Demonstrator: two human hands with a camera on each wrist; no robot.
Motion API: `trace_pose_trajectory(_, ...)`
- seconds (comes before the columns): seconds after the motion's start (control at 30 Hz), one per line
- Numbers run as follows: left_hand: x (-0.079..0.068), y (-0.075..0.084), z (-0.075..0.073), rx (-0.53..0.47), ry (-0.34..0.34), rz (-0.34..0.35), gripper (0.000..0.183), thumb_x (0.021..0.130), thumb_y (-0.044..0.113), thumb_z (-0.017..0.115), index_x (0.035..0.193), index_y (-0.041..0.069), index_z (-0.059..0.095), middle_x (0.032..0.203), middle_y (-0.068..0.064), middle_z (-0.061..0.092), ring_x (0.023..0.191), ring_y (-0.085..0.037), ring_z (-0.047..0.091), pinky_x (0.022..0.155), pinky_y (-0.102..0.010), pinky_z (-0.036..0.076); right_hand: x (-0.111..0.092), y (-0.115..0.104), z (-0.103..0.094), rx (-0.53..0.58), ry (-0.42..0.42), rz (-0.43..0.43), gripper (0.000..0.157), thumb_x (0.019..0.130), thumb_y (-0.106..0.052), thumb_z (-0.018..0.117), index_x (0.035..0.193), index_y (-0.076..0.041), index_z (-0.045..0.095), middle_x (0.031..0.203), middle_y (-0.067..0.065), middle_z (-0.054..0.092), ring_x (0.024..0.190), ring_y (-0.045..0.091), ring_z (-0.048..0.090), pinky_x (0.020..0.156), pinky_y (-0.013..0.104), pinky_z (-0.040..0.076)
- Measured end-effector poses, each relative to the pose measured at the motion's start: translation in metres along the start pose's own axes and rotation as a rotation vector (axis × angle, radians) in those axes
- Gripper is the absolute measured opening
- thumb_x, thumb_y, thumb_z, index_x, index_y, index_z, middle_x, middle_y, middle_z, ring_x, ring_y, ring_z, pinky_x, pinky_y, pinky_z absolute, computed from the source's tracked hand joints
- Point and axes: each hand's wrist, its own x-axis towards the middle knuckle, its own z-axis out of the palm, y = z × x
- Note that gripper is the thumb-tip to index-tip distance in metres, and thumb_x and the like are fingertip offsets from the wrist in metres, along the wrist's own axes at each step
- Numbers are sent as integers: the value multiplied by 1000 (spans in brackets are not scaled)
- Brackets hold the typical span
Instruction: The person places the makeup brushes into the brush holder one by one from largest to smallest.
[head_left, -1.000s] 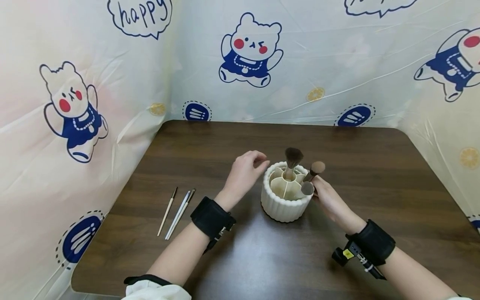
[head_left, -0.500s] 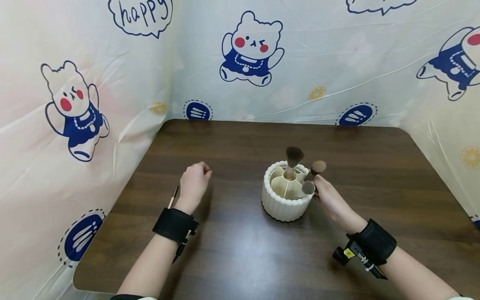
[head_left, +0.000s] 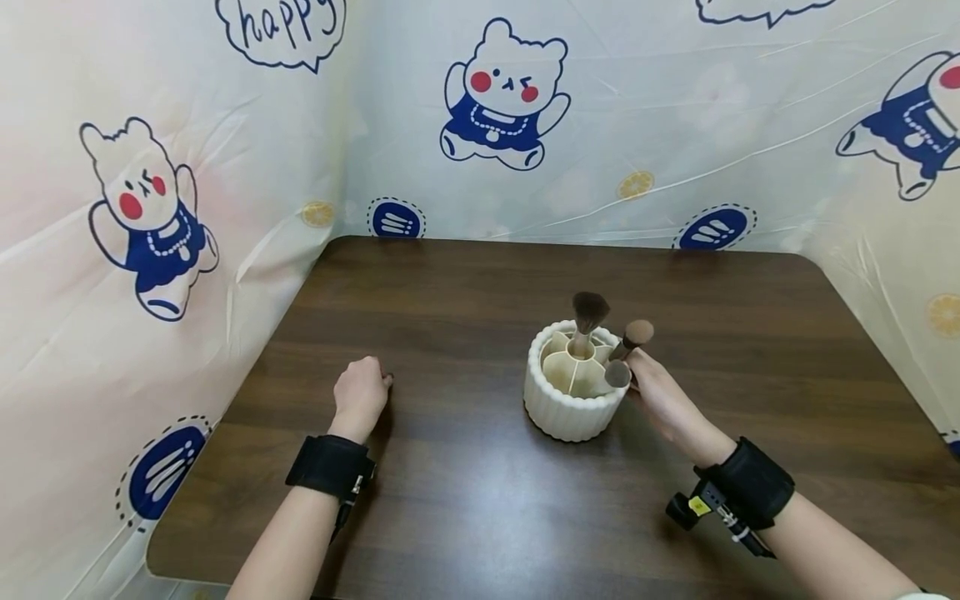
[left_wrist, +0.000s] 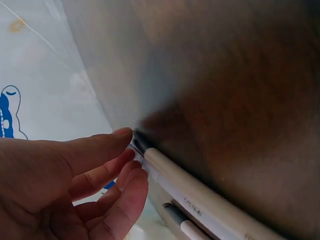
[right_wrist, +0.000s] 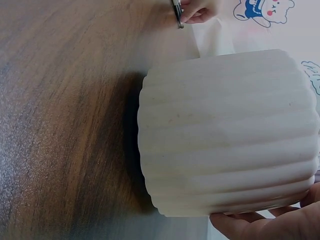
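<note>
A white, ribbed makeup brush holder (head_left: 572, 410) stands upright on the table, with inner dividers. A fluffy dark brush (head_left: 589, 312) rises from its centre, and two rounder brushes (head_left: 637, 333) lean at its right rim. My right hand (head_left: 663, 398) grips the holder's right side; in the right wrist view its fingers (right_wrist: 280, 225) lie against the ribbed wall. On the left, my left hand (head_left: 362, 396) pinches the dark end of a thin makeup brush (left_wrist: 200, 192) between thumb and fingertips. A second thin brush (left_wrist: 182, 220) lies beside it. The hand and forearm hide these in the head view.
The brown wooden table (head_left: 465, 308) has a rounded far edge. A pale printed sheet (head_left: 630, 100) with cartoon bears hangs behind and along the sides. Each wrist wears a black band (head_left: 330, 465) with a small camera.
My left hand has moved left and toward me from beside the holder, down to the thin brushes, and its fingers have closed at a brush end. My right hand stays at the holder.
</note>
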Motion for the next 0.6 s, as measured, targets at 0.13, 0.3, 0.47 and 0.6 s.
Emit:
trace_pose_trajectory(0.13,4,-2,1,21,-19,-12,24,92,17,62,76,-1,61,64,-16,61,57,-29,61,47,-33,42,0,1,0,-6,5,-4,53,104,-31,18,147,-1,25,134,6,44,103,-11,47,92,15,39)
trace_pose_trajectory(0.3,7,-2,2,21,-35,-9,27,92,16,61,71,0,60,61,-15,58,58,-30,62,50,-35,46,0,0,0,-5,2,1,54,104,-32,17,148,-1,23,141,12,38,103,-12,46,100,25,35)
trace_pose_trajectory(0.47,9,0,2,20,-56,-11,24,93,15,59,84,-6,66,79,-25,67,69,-37,65,58,-44,53,-1,-2,0,0,-7,11,54,104,-32,16,149,-2,21,148,17,31,105,-11,44,98,21,36)
trace_pose_trajectory(0.6,9,1,3,24,-44,-13,25,93,14,57,93,-9,67,89,-29,68,73,-40,65,59,-48,54,0,-2,1,7,-5,16,51,104,-32,17,144,-2,26,145,13,32,104,-9,44,91,15,38)
